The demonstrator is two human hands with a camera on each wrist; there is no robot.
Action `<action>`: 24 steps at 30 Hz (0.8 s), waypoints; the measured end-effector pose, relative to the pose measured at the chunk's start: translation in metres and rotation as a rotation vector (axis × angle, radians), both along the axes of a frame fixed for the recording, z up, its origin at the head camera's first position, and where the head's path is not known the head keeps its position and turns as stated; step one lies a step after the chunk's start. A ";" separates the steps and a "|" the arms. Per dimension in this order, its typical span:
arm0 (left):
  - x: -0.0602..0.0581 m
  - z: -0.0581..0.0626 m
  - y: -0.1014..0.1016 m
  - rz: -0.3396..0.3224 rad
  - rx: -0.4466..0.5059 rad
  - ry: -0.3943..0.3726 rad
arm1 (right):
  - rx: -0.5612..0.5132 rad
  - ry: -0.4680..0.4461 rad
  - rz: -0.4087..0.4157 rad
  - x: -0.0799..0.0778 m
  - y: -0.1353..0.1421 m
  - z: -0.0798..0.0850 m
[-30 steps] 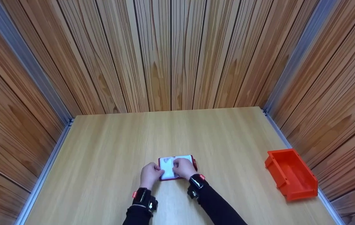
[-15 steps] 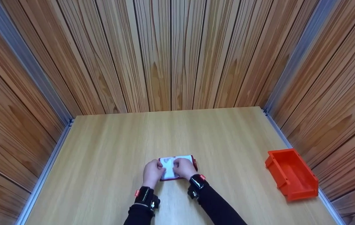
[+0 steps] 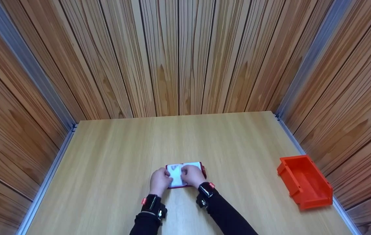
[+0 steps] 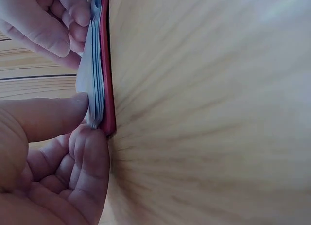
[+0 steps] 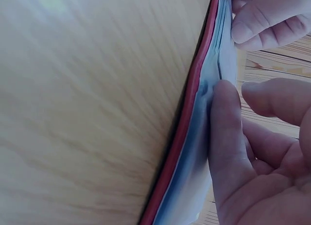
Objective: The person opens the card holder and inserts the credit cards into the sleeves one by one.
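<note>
A small red-covered booklet [image 3: 175,170] lies open on the table [image 3: 123,147], its pale leaves facing up. Several bluish, see-through-looking leaves [image 4: 97,74] stack above the red cover [image 4: 108,64] in the left wrist view. At the booklet's left edge my left hand [image 3: 160,181] pinches the leaves, thumb on top and index finger at their edge. My right hand [image 3: 193,175] is over the middle fold. Its index fingertip [image 5: 226,91] touches the edge of the leaves there, while the thumb [image 5: 262,96] stands a little apart from it. Part of the right page is hidden under that hand.
An orange-red plastic bin [image 3: 316,205] stands at the table's right side by the metal rail [image 3: 298,147]. Wood-patterned walls [image 3: 178,58] enclose the table at the back and both sides.
My left hand has shifted slightly right and up along the booklet's left edge, and its wrist has moved with it. The right hand and the booklet have stayed nearly still.
</note>
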State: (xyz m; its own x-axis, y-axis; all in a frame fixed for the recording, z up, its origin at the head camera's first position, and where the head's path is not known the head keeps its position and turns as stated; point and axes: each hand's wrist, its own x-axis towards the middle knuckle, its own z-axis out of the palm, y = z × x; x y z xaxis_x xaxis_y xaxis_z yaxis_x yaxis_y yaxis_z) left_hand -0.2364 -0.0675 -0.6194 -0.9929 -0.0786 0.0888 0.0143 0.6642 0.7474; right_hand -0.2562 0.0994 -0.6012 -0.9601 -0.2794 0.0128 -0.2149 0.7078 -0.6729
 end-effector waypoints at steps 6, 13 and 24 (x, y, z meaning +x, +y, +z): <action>0.000 -0.001 -0.001 0.008 0.050 -0.044 | -0.053 -0.014 0.008 -0.001 0.002 -0.002; -0.001 -0.002 -0.002 0.012 0.095 -0.078 | -0.085 0.084 0.057 -0.004 0.008 -0.008; -0.001 -0.005 -0.003 0.028 0.111 -0.078 | -0.066 0.146 -0.017 -0.015 0.024 0.001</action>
State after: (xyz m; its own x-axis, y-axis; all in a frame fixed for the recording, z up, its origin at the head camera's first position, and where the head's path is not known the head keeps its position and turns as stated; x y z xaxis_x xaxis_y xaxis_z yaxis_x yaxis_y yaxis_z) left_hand -0.2373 -0.0705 -0.6247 -0.9937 -0.1118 0.0002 -0.0647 0.5768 0.8143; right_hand -0.2713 0.1235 -0.6003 -0.9514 -0.2567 0.1704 -0.3020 0.6675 -0.6806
